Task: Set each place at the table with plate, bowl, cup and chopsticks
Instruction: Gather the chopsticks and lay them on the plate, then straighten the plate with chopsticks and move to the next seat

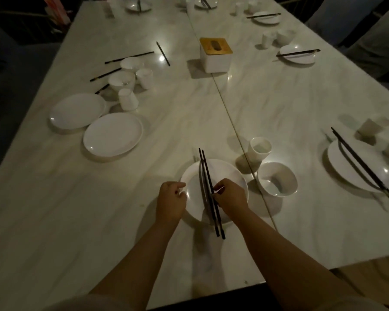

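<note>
Chopsticks [210,191] lie across plate [213,190] near the table's [54,221] near edge, right hand [230,197] pinching them, left hand [171,202] loosely curled at the rim, holding nothing; overhanging ends may roll off if released crooked.

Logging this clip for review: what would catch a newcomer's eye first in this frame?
Nearest the camera, the right hand pinches a pair of dark chopsticks lying across a white plate, while the left hand rests at the plate's left rim. On the left of the table, two bare plates overlap beside bowls, cups and scattered chopsticks. A white tissue box sits mid-table.
</note>
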Available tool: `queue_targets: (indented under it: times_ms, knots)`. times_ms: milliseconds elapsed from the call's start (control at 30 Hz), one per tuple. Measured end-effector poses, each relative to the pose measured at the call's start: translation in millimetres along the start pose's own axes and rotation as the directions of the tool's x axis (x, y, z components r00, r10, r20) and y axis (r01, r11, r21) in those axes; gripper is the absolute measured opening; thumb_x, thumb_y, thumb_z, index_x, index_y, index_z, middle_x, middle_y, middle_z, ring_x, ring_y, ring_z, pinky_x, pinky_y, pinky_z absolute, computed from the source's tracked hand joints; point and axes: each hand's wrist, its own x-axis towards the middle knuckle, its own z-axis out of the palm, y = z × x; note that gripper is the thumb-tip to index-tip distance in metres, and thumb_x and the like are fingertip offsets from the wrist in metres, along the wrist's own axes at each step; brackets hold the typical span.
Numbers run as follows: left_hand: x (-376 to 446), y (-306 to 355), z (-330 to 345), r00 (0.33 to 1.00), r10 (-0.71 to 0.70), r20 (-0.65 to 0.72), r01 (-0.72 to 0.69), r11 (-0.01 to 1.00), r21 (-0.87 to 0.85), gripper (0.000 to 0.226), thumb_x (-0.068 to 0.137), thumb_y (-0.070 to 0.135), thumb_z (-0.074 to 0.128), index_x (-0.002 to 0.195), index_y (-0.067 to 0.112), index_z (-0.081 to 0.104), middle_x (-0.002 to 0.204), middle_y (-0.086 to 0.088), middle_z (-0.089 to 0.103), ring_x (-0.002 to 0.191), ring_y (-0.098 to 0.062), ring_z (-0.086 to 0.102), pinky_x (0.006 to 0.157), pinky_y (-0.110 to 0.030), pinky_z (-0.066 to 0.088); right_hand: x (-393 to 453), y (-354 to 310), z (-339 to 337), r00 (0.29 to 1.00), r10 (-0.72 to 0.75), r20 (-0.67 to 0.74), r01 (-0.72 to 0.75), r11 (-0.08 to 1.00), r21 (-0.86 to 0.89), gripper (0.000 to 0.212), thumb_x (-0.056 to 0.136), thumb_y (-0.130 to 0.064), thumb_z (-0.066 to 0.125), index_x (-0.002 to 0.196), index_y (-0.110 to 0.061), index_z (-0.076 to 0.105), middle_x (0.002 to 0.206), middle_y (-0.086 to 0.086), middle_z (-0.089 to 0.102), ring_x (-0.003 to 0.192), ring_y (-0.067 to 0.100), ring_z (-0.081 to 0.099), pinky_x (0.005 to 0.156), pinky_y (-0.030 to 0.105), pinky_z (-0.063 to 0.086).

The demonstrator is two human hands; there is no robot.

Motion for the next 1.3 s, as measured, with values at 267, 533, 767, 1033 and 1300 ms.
queue_targets:
  times_ms: [267,533,767,1033,1300]
  knots:
    - [-22.9,-1.5,-19.6,0.998,-0.036,0.041,0.042,0.99,-0.136,0.023,0.09,0.012,0.057,0.108,0.015,0.071,0.116,-0.004,0.063,0.105,-0.021,0.062,0.089,-0.021,0.045,-13.6,-9.8,4.5,0.97,-0.194,-0.146,0.185,0.98,-0.07,0.012,0.092,-0.014,0.058,0.103,-0.013,0.063,0.096,0.004,0.066,0.084,0.015,0.061,0.088,0.027,0.05]
    - [-48.3,-33.8,-83.8,0.982,-0.191,0.003,0.179,0.912,-0.37,0.02,0.095,0.01,0.05,0.099,0.018,0.069,0.099,-0.001,0.068,0.083,-0.014,0.068,0.079,-0.035,0.054,-46.3,-62.9,45.2,0.93,-0.369,0.015,0.369,0.929,-0.041,0.017,0.092,-0.016,0.056,0.103,-0.013,0.068,0.096,-0.001,0.067,0.082,0.01,0.059,0.068,0.008,0.037]
    - [-39.9,-91.0,-167.3,0.946,-0.306,-0.105,0.214,0.836,-0.506,0.022,0.095,0.007,0.048,0.097,0.016,0.068,0.096,-0.003,0.068,0.079,-0.014,0.066,0.073,-0.026,0.052,-74.0,-125.8,120.8,0.914,-0.389,0.12,0.389,0.921,0.023,0.018,0.092,-0.017,0.053,0.098,-0.015,0.07,0.093,-0.005,0.068,0.069,0.001,0.054,0.052,0.004,0.039]
    - [3.2,-171.4,-276.8,0.96,-0.276,-0.057,0.221,0.862,-0.457,0.022,0.094,0.007,0.049,0.097,0.016,0.068,0.096,-0.004,0.069,0.08,-0.014,0.065,0.074,-0.027,0.052,-100.4,-210.6,223.4,0.951,-0.304,0.056,0.297,0.948,0.11,0.021,0.091,-0.018,0.05,0.096,-0.017,0.071,0.088,-0.007,0.066,0.082,0.01,0.06,0.066,0.012,0.043]
    - [46.6,-199.9,-341.6,0.974,-0.224,0.012,0.208,0.883,-0.422,0.024,0.096,0.005,0.045,0.098,0.015,0.067,0.097,-0.005,0.067,0.082,-0.016,0.064,0.076,-0.027,0.051,-107.0,-256.7,275.2,0.979,-0.202,-0.006,0.201,0.965,0.166,0.019,0.091,-0.022,0.053,0.097,-0.017,0.071,0.084,-0.008,0.064,0.081,0.01,0.058,0.075,0.02,0.041]
